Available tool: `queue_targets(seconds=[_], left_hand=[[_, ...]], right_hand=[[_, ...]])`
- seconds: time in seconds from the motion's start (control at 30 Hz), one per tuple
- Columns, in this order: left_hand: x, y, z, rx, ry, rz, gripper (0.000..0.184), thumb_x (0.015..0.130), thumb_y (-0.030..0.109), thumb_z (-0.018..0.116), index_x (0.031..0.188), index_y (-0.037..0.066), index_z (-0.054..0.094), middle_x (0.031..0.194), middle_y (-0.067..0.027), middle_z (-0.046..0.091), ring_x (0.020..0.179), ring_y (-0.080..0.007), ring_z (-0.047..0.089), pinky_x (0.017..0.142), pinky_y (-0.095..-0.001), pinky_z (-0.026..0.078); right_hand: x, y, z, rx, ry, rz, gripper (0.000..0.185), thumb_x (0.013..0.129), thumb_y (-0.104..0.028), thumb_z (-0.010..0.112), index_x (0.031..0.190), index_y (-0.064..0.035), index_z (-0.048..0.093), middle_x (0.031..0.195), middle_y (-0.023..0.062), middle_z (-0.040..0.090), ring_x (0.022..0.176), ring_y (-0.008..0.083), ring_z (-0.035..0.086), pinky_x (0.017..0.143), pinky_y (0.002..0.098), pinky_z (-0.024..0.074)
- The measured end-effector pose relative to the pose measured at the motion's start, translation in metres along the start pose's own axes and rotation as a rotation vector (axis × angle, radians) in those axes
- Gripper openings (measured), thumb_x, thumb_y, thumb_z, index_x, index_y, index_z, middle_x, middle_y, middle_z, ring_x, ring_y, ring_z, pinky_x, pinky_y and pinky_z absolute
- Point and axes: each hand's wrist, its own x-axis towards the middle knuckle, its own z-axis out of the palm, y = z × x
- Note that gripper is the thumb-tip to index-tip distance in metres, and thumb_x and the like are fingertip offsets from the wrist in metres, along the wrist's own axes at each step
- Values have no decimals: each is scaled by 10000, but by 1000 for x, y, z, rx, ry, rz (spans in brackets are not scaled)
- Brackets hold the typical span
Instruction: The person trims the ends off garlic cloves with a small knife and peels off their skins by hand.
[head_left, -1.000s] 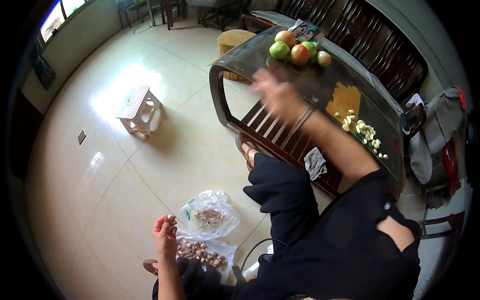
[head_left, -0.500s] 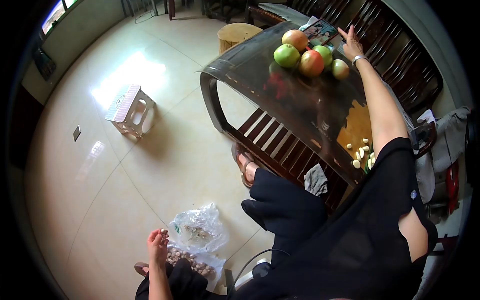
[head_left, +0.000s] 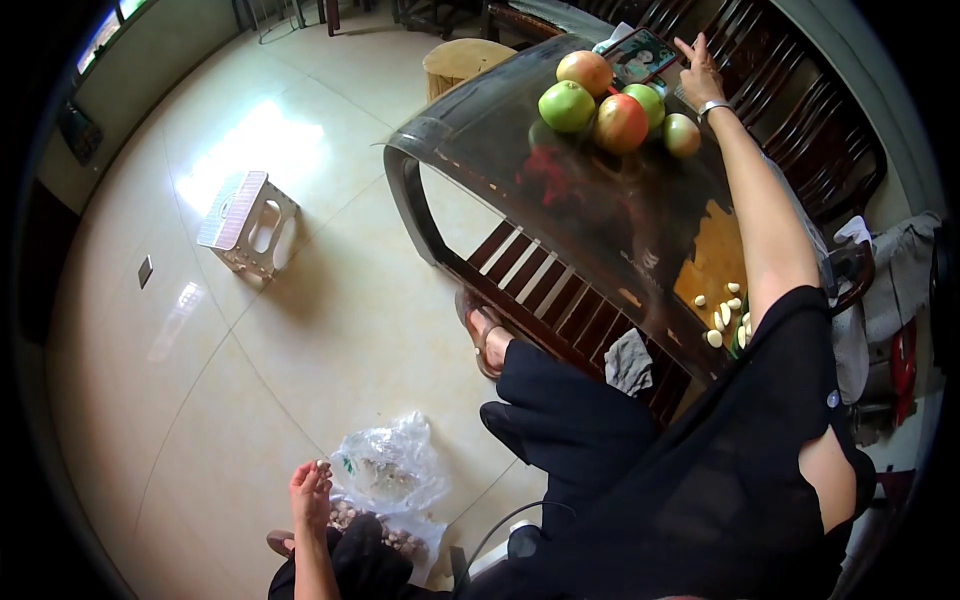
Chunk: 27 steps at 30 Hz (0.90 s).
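Note:
My left hand (head_left: 311,487) is at the lower left with its fingertips pinched on a small garlic clove (head_left: 321,464). Just beside it on the floor lie a clear plastic bag (head_left: 400,455) and a pile of unpeeled garlic cloves (head_left: 350,517). My right arm reaches across the dark table (head_left: 480,135). At its far end my right hand (head_left: 702,80) is open, fingers stretched and apart, nearest to a phone (head_left: 642,58) with a lit picture. Whether a finger touches the phone I cannot tell. Peeled garlic cloves (head_left: 724,312) lie on the table's worn near corner.
Several round fruits, among them a green one (head_left: 566,106) and a reddish one (head_left: 620,124), sit in front of the phone. A grey cloth (head_left: 628,362) rests on the slatted lower shelf. A plastic step stool (head_left: 250,225) and a wooden stump stool (head_left: 462,65) stand on the floor.
The whole view has shifted slightly. The picture on the phone screen has changed. My left hand keeps its pinch on the garlic clove, and my right hand stays by the phone.

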Motion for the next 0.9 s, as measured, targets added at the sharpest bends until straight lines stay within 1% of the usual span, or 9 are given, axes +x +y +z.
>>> queue_targets(seconds=[0.13, 0.23, 0.27, 0.33, 0.37, 0.43, 0.5, 0.67, 0.9], left_hand=[[-11, 10, 13, -58, -50, 13, 134, 812, 73, 562, 932, 19, 539, 830, -94, 595, 705, -150, 551, 568, -209, 414], [-21, 17, 21, -66, -82, 17, 145, 826, 83, 544, 954, 20, 520, 845, -86, 575, 701, -141, 539, 558, -206, 415], [-25, 22, 24, -74, -95, 14, 156, 833, 89, 534, 969, 19, 505, 849, -75, 561, 692, -130, 525, 548, -202, 413], [-32, 28, 29, -81, -130, 23, 184, 839, 110, 534, 992, 13, 498, 862, -87, 569, 724, -149, 554, 565, -214, 424], [-39, 32, 35, -65, -108, 23, 197, 844, 124, 531, 1000, 10, 492, 860, -82, 567, 723, -145, 553, 559, -215, 425], [-46, 37, 28, -45, -234, 5, 218, 858, 168, 518, 1011, 13, 502, 861, -55, 569, 718, -123, 555, 592, -215, 441], [-70, 52, 44, -26, -140, -45, 246, 853, 186, 531, 1032, 19, 508, 873, -38, 576, 725, -113, 561, 585, -197, 435], [-91, 61, 28, -160, -358, 0, 259, 842, 153, 545, 1058, 17, 499, 927, -72, 557, 759, -129, 536, 603, -192, 420], [-103, 52, 26, -301, -415, -9, 210, 841, 148, 553, 1006, 29, 502, 862, -53, 567, 723, -118, 538, 585, -201, 405]], right_hand=[[-6, -71, -55, 254, 178, -210, 572, 761, -6, 392, 1297, -29, 193, 1145, 87, 537, 1049, 244, 499, 922, 313, 369], [-50, -182, -102, 750, 103, -221, 445, 877, -50, 374, 1295, -19, 226, 879, 77, 560, 724, 138, 553, 644, 254, 452], [-67, -215, -119, 845, -137, -147, 450, 833, -37, 384, 1259, -26, 240, 1002, 118, 582, 766, 165, 602, 704, 268, 476], [-122, -292, -167, 1031, -529, 86, 286, 877, -109, 433, 1142, -31, 358, 665, 55, 577, 493, 74, 526, 422, 190, 400], [-151, -318, -158, 940, -490, -36, 289, 867, -200, 467, 1061, -6, 376, 530, 93, 528, 484, 182, 564, 458, 304, 437], [-216, -372, -162, 942, -738, -129, 392, 812, -304, 561, 986, 10, 402, 548, 122, 522, 509, 259, 557, 488, 336, 429], [-268, -413, -162, 1022, -1050, -111, 356, 789, -243, 619, 959, 13, 439, 580, 46, 501, 521, 97, 478, 495, 244, 396], [-345, -482, -160, 1358, -1440, 91, 140, 816, -130, 593, 786, -10, 526, 724, -2, 562, 681, 47, 506, 617, 193, 425], [-376, -514, -155, 1607, -1365, 71, 211, 793, -165, 623, 887, 12, 557, 731, 25, 576, 619, 41, 523, 592, 187, 450]])
